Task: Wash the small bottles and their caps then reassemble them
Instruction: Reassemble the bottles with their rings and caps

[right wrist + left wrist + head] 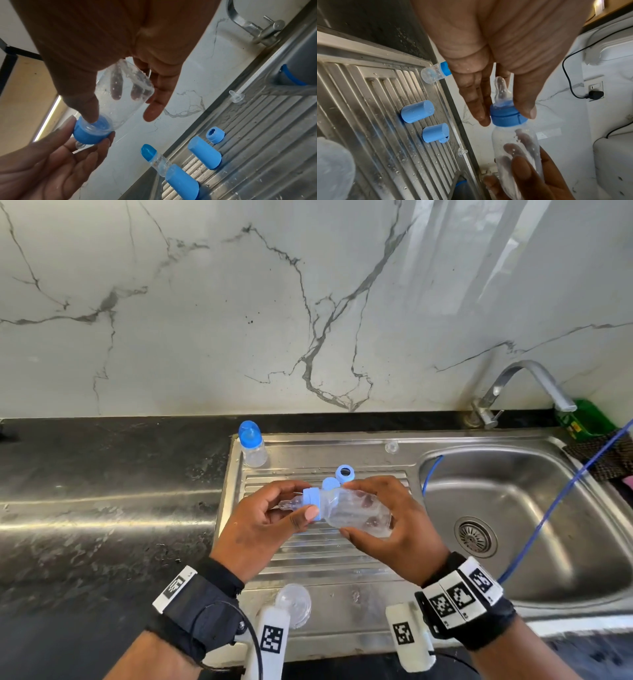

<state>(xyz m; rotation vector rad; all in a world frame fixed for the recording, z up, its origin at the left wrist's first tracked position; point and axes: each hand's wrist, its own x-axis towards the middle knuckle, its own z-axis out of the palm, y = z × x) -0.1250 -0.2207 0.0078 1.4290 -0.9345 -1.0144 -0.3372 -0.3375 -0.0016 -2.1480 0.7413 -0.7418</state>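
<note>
At the near edge of the drainboard [342, 594] a clear dome cover [294, 604] lies between my wrists. Above the ribbed middle I hold a clear bottle [356, 511] on its side: my right hand [394, 529] wraps thumb and fingers round its body, and my left hand [260, 522] pinches its blue collar [312, 504] between thumb and fingertips, the teat pointing left. Just beyond it two blue caps [417, 111] and a blue ring [344, 473] stand on the ribs. A loose clear teat [391, 446] sits near the far edge, and a capped bottle [252, 444] stands in the far left corner.
</note>
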